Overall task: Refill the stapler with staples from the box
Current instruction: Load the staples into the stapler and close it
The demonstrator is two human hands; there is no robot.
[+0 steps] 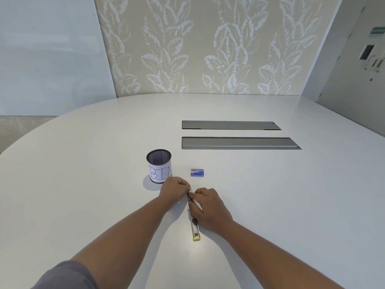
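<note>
while both hands pinch it, stapler (194, 224) (opened flat) points away.

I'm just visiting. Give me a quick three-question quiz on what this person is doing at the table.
1. True or false: the staple box lies beyond the hands, to the right of the mesh cup.
2. Which word is written on the cup's label? A) BIN B) PENS C) CLIPS
3. Fill in: both hands are on the far end of the opened ____.

Key
1. True.
2. A.
3. stapler; the left hand and right hand meet at its far end, while its yellow tip points toward the person.
</note>
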